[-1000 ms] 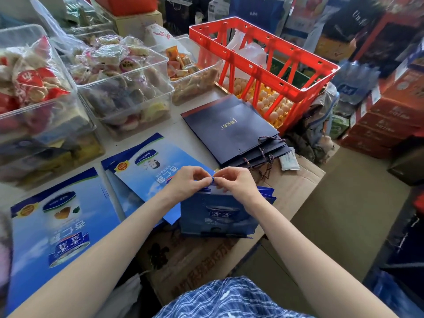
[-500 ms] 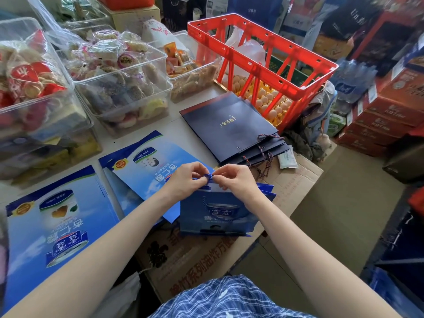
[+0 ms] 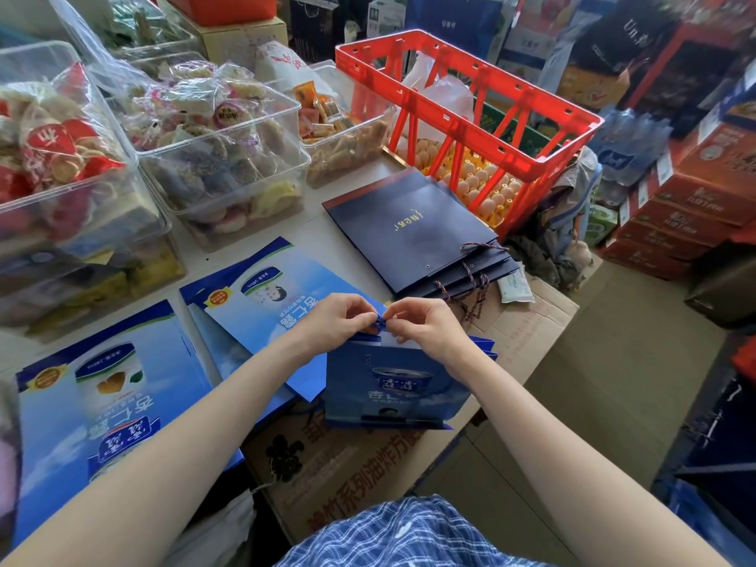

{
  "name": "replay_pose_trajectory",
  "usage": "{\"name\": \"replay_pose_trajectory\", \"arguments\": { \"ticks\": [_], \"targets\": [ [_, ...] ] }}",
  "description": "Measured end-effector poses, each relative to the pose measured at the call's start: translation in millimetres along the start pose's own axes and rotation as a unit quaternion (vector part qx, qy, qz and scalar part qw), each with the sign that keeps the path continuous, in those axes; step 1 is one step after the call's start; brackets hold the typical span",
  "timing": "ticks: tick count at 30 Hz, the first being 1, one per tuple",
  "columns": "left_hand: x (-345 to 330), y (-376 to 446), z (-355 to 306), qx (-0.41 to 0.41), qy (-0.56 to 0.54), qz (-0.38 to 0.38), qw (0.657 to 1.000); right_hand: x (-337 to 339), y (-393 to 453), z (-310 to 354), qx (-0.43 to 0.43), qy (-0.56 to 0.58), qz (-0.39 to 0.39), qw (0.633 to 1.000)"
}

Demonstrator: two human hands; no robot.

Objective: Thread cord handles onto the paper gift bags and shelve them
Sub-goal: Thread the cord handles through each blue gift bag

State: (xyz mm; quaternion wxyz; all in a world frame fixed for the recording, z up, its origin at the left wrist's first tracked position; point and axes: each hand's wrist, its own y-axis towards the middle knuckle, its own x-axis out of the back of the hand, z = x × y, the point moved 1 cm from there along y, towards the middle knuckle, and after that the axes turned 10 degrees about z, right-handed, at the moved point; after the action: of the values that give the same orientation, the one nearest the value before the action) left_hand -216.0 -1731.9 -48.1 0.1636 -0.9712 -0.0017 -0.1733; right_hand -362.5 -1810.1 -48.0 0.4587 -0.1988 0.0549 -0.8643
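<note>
1. Your blue gift bag (image 3: 392,386) sits at the centre of the frame, its lower part over a cardboard box (image 3: 352,456) at the bench (image 3: 311,223) edge.
2. A blue cord (image 3: 379,322) stands just above the bag's top edge, pinched between your two hands.
3. Your left hand (image 3: 335,321) has its fingers curled and its fingertips closed on the cord from the left.
4. Your right hand (image 3: 425,325) mirrors it, fingers curled, nipping the cord from the right; the two sets of fingertips almost touch.
5. Left of the bag, flat light-blue bags (image 3: 262,296) lie printed side up, with another (image 3: 102,403) at the lower left of the frame.
6. Above the hands lies a stack of dark navy bags (image 3: 405,227), twisted cord handles (image 3: 470,280) trailing from their near edge.
7. A red crate (image 3: 470,112) with eggs (image 3: 482,178) inside stands at upper centre right, touching the navy stack's far corner.
8. Clear tubs of wrapped snacks (image 3: 204,137) fill the upper left.
</note>
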Motion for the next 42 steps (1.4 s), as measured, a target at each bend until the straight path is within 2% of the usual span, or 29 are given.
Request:
{"name": "replay_pose_trajectory", "arguments": {
  "ticks": [5, 9, 11, 16, 19, 21, 23, 25, 27, 29, 31, 35, 40, 42],
  "targets": [
    [6, -2, -4, -0.012, 0.011, 0.020, 1.000, 1, 0, 0, 0.003, 0.021, 0.013, 1.000],
    [2, 0, -2, -0.015, -0.017, -0.017, 1.000, 0, 2, 1, 0.011, 0.061, 0.005, 0.998],
    [1, 1, 0, -0.013, -0.035, -0.039, 0.999, 0, 2, 2, 0.022, 0.044, 0.013, 0.999],
    [0, 0, 5, -0.013, -0.048, -0.049, 0.998, -3, 2, 0, 0.028, 0.044, -0.008, 0.999],
    [-2, 2, 7, -0.013, -0.048, -0.067, 0.996, -6, 3, 1, 0.028, -0.027, -0.011, 0.999],
    [-4, 3, 7, -0.013, -0.036, -0.067, 0.997, -11, 5, 3, 0.026, -0.079, -0.038, 0.996],
    [-3, 2, 7, -0.017, -0.079, -0.062, 0.995, -16, 7, 3, 0.032, -0.082, -0.075, 0.993],
    [4, 3, 10, 0.002, -0.140, -0.086, 0.986, -18, 7, 1, 0.042, -0.073, -0.096, 0.992],
    [15, 6, 16, 0.079, -0.143, -0.097, 0.982, -17, 5, -1, 0.052, -0.064, -0.107, 0.991],
    [19, 9, 20, 0.185, -0.087, -0.036, 0.978, -14, 3, -1, 0.059, -0.068, -0.113, 0.990],
    [18, 13, 21, 0.240, -0.041, 0.039, 0.969, -12, 3, -2, 0.066, -0.083, -0.116, 0.988],
    [14, 25, 15, 0.268, -0.080, 0.113, 0.953, -9, 5, -3, 0.094, -0.150, -0.127, 0.976],
    [8, 33, 7, 0.271, -0.244, 0.126, 0.923, -10, 3, -7, 0.131, -0.187, -0.126, 0.965],
    [10, 32, 7, 0.268, -0.249, 0.149, 0.919, -11, 1, -8, 0.129, -0.193, -0.126, 0.964]
  ]
}}
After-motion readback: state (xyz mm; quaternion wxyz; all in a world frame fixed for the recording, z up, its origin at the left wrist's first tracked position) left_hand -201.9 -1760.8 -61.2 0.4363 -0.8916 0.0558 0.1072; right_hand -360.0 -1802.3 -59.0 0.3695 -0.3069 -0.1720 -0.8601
